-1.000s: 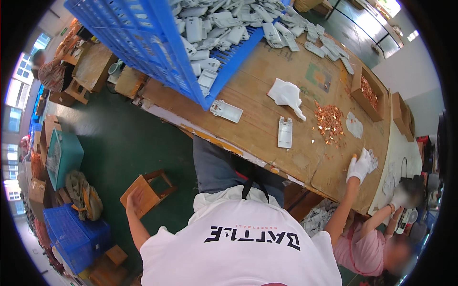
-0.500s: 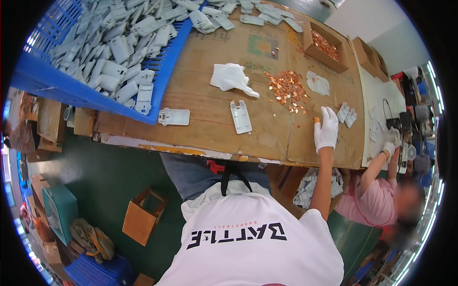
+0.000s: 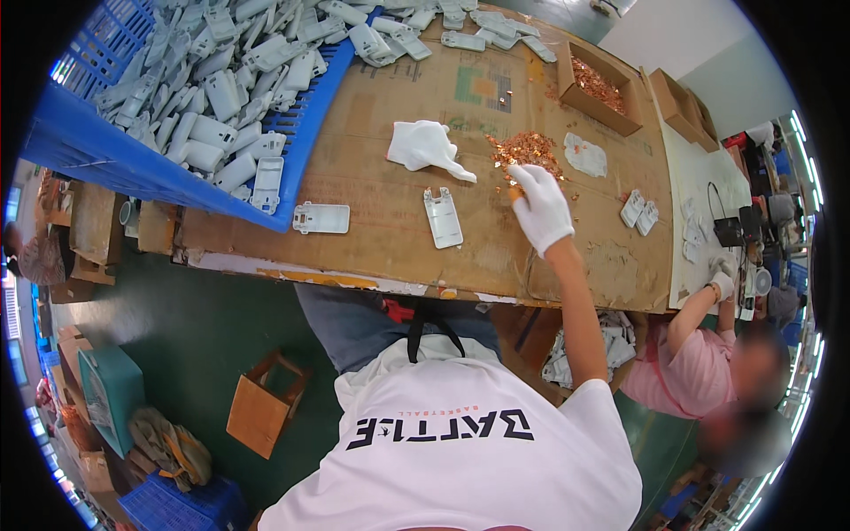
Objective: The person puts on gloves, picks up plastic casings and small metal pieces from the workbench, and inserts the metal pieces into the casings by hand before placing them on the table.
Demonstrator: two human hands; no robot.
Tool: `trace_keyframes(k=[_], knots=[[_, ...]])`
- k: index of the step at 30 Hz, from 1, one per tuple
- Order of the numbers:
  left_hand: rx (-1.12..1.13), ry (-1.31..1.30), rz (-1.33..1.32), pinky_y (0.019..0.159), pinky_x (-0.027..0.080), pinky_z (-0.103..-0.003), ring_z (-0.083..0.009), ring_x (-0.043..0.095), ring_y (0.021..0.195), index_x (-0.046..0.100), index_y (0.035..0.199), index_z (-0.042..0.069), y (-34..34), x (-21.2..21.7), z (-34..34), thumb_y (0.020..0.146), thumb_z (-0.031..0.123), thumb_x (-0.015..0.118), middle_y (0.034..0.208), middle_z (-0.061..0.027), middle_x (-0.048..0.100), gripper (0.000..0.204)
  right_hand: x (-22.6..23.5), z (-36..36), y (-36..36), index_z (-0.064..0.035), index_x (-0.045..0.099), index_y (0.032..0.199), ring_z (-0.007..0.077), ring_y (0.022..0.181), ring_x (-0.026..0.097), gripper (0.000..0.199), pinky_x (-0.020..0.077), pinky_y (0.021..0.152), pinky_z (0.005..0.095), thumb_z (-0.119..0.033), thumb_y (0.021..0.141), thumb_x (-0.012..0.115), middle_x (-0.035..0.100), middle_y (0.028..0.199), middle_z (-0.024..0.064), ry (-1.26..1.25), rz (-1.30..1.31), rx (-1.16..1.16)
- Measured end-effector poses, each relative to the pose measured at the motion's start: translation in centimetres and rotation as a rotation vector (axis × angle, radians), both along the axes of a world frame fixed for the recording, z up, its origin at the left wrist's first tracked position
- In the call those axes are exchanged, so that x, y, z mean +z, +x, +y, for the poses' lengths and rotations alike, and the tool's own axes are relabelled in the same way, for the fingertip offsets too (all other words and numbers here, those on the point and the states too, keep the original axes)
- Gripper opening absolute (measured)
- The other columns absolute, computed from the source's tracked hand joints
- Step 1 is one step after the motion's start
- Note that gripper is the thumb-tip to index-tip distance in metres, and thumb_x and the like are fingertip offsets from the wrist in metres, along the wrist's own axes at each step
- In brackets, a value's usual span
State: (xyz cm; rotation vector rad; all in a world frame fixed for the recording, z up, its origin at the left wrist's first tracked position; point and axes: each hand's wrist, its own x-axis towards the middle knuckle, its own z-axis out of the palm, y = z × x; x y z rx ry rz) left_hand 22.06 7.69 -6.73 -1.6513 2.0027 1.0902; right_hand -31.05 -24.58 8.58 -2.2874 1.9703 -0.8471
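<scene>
On the table (image 3: 372, 257), nearer than the heap of copper bits (image 3: 529, 149) and to its left, lie 2 pale cases (image 3: 443, 219). The gloved right hand (image 3: 540, 206) reaches the heap's near edge, fingers stretched; I can't tell if it pinches anything. I can't tell about the left hand. A loose white glove (image 3: 423, 146) lies left of the heap. Past the heap, rightward, sits a cardboard box (image 3: 602, 113).
</scene>
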Motion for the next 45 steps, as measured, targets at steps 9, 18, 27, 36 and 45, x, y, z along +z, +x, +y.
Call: trace_keyframes(k=[9,18,27,36,45], knots=[[-0.463,0.164,-0.234,0.066,0.054,-0.039,-0.0259,0.069,0.079,0.073,0.078,0.009,-5.3,3.9,-12.3,0.082,0.019,0.055,0.082,-0.0119,0.07,0.02,1.0,-5.0,5.7,-0.0088,0.055,0.12,0.0327,0.105,0.055,0.041,0.0479,0.087,0.0416,-0.012,0.082,0.067,0.057,0.115,0.0123,0.044,0.005,0.165],[-0.319,-0.608,0.256,0.064,0.053,-0.043,-0.0344,0.066,0.076,0.064,0.088,0.003,-16.7,17.5,-29.1,0.086,0.019,0.058,0.077,-0.0188,0.065,0.018,-0.5,-8.9,8.9,-0.0073,0.065,0.106,0.027,0.09,0.063,0.021,0.0513,0.079,0.04,-0.015,0.086,0.061,0.062,0.097,0.0103,0.12,0.11,-0.03],[0.191,-1.047,1.007,0.075,0.052,-0.031,-0.0241,0.064,0.084,0.061,0.107,0.004,-21.9,21.0,-33.8,0.076,0.001,0.074,0.094,-0.009,0.064,0.033,6.9,0.4,8.6,-0.0013,0.061,0.121,0.0009,0.059,0.048,0.044,0.0339,0.044,0.0165,-0.036,0.095,0.055,0.06,0.082,-0.004,0.811,-0.997,0.366],[0.345,-0.517,1.097,0.077,0.051,-0.028,-0.0146,0.067,0.086,0.058,0.105,0.001,-20.9,19.1,-32.9,0.088,0.007,0.066,0.093,-0.0082,0.071,0.02,3.3,2.9,8.8,0.0074,0.06,0.115,0.0115,0.091,0.06,0.047,0.0473,0.08,0.0246,-0.034,0.102,0.044,0.066,0.1,0.0076,0.77,-1.319,0.425],[0.339,-0.564,0.719,0.073,0.052,-0.03,-0.0272,0.068,0.083,0.056,0.106,0.003,-20.5,19.0,-30.7,0.091,0.003,0.059,0.089,-0.0115,0.069,0.015,4.8,5.0,12.0,-0.0037,0.059,0.099,0.0331,0.091,0.06,0.024,0.0487,0.078,0.0401,-0.006,0.077,0.068,0.06,0.104,0.0151,-0.13,-0.45,0.273]])
